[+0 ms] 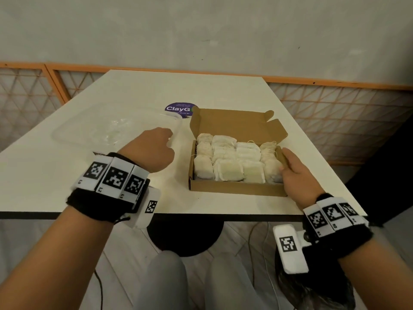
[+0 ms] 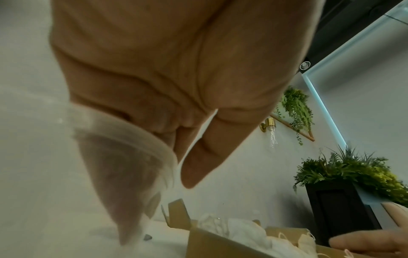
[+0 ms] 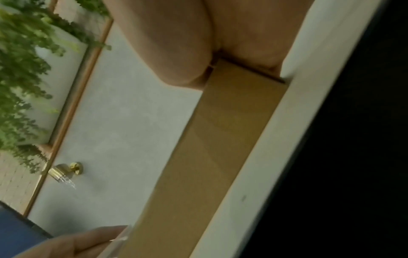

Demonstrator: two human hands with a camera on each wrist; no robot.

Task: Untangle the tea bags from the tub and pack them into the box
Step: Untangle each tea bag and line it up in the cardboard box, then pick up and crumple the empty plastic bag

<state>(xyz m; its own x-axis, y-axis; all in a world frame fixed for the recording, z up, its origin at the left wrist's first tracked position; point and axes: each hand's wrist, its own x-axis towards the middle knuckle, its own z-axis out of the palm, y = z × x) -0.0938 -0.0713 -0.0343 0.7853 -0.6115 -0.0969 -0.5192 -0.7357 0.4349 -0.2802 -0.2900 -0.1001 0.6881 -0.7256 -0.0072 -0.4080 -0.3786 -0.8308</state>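
Tub of clear plastic (image 1: 89, 128), left of brown cardboard box (image 1: 234, 189), I grip with left hand (image 1: 152, 151); right hand (image 1: 297, 173) lies straight-fingered against box.

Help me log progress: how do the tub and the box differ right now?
The tub is clear plastic; the box is brown cardboard. The tub looks empty; the box holds rows of tea bags. The left hand grips the tub's rim; the right hand rests on the box's side. Both sit on the table.

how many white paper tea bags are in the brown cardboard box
12 show: white paper tea bags fill the open brown cardboard box in four columns of three. More may lie hidden beneath them.
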